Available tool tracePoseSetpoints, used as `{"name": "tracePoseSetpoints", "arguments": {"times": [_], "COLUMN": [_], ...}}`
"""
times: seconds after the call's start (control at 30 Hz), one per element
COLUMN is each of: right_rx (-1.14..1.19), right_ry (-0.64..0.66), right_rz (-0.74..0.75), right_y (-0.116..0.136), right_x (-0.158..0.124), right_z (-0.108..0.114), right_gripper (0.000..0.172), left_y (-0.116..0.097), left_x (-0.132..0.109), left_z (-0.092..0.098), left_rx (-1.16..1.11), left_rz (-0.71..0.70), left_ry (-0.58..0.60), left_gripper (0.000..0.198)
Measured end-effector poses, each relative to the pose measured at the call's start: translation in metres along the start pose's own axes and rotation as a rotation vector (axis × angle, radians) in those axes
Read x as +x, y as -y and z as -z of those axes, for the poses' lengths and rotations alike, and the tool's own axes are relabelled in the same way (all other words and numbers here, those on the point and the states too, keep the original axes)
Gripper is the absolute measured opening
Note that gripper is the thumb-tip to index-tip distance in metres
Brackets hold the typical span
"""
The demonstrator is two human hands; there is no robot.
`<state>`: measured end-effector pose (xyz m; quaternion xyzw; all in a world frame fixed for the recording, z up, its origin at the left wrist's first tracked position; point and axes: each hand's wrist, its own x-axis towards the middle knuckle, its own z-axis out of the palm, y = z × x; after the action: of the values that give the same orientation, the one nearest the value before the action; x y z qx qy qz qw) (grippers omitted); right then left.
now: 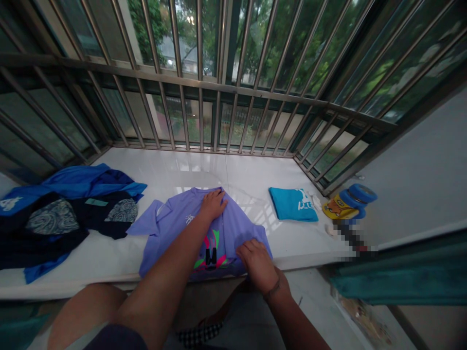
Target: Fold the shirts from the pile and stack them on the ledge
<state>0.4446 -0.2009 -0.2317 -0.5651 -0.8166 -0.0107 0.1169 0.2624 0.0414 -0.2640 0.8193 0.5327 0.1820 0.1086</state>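
Observation:
A purple T-shirt point(175, 214) with a bright pink and green print lies spread on the white ledge, collar toward the window. Its right side is turned inward over part of the print, while one sleeve sticks out to the left. My left hand point(213, 204) rests on the shirt just below the collar, fingers stretched out over the cloth. Lower down, near the hem, my right hand point(257, 262) has its fingers bent over the turned-in side and holds the fabric; its thumb is hidden.
Dark and blue clothes point(73, 209) lie heaped at the left. A folded teal garment point(294, 204) sits right of the shirt. Beyond it stands a blue and yellow bottle point(345, 201) by the wall. Metal window bars point(200, 116) border the ledge; a green curtain point(401, 272) hangs at right.

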Motion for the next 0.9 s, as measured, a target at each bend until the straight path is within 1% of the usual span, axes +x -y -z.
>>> {"name": "tracePoseSetpoints", "arguments": {"times": [0.1,0.17,0.23,0.33,0.37,0.4,0.47,0.53,0.6,0.7,0.8,0.9], "right_rx": [0.046,0.08,0.105,0.115,0.111,0.107,0.112,0.123,0.111,0.018,-0.093,-0.143], "right_ry": [-0.032,-0.018,-0.002,0.005,0.011,0.019,0.025,0.004,-0.029,-0.033,0.017,0.078], "right_rz": [0.013,0.042,0.036,-0.037,-0.054,-0.062,-0.068,-0.093,-0.151,-0.281,-0.424,-0.53], "right_y": [0.015,0.022,0.023,0.017,0.014,0.012,0.009,0.007,0.002,-0.012,-0.029,-0.044], "right_x": [0.005,0.007,0.008,0.008,0.008,0.008,0.009,0.015,0.027,0.051,0.074,0.09], "right_z": [0.005,0.008,0.01,0.012,0.012,0.011,0.01,0.009,0.01,0.009,0.005,0.0], "right_gripper": [0.008,0.008,0.009,0.031,0.036,0.037,0.033,0.026,0.021,0.024,0.024,0.026], "left_y": [0.0,-0.001,-0.001,-0.001,-0.001,-0.002,-0.002,-0.002,-0.001,-0.001,-0.001,-0.002], "left_x": [-0.001,-0.002,-0.005,-0.006,-0.007,-0.007,-0.007,-0.007,-0.007,-0.008,-0.009,-0.009], "left_z": [0.001,0.003,0.004,0.007,0.008,0.008,0.009,0.01,0.01,0.012,0.013,0.015], "left_rx": [-0.006,-0.018,-0.032,-0.052,-0.057,-0.062,-0.069,-0.074,-0.074,-0.07,-0.064,-0.059], "left_rz": [-0.01,-0.018,-0.025,-0.048,-0.062,-0.078,-0.105,-0.12,-0.126,-0.126,-0.124,-0.131], "left_ry": [-0.027,-0.052,-0.08,-0.106,-0.106,-0.103,-0.093,-0.084,-0.078,-0.073,-0.07,-0.064], "left_gripper": [0.048,0.048,0.048,0.043,0.041,0.038,0.035,0.033,0.03,0.027,0.025,0.025]}}
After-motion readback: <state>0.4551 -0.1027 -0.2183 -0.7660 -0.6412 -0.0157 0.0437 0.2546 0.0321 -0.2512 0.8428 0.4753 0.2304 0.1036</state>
